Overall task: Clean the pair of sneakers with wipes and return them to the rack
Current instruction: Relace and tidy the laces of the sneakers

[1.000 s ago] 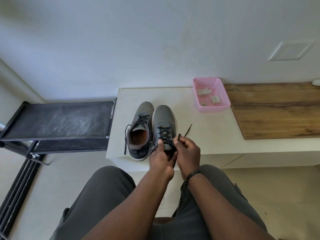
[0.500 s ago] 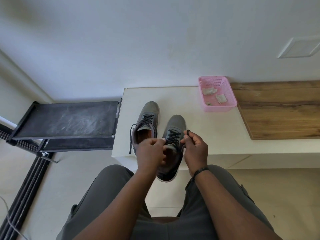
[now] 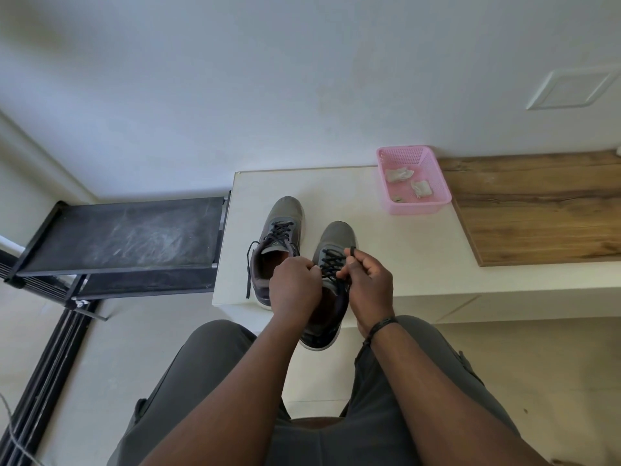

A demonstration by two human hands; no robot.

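A long white bench (image 3: 403, 264) runs along the wall, with a wooden panel (image 3: 537, 210) covering its right part, and a black shoe rack (image 3: 127, 240) stands just beside its left end. On the white top sit two grey sneakers side by side. The left sneaker (image 3: 280, 237) rests flat, one black lace end trailing loose down its side. The right sneaker (image 3: 331, 280) sits nearer the person, its heel hanging out past the bench edge between their knees. Further back on the right is a pink basket (image 3: 433, 196) holding crumpled used wipes (image 3: 420, 188). The left hand (image 3: 294, 290) is curled over that sneaker's opening, fingertips pinching the black laces (image 3: 331, 267) – the right hand (image 3: 368, 287) grips the laces from the other side, one lace looped over a raised finger
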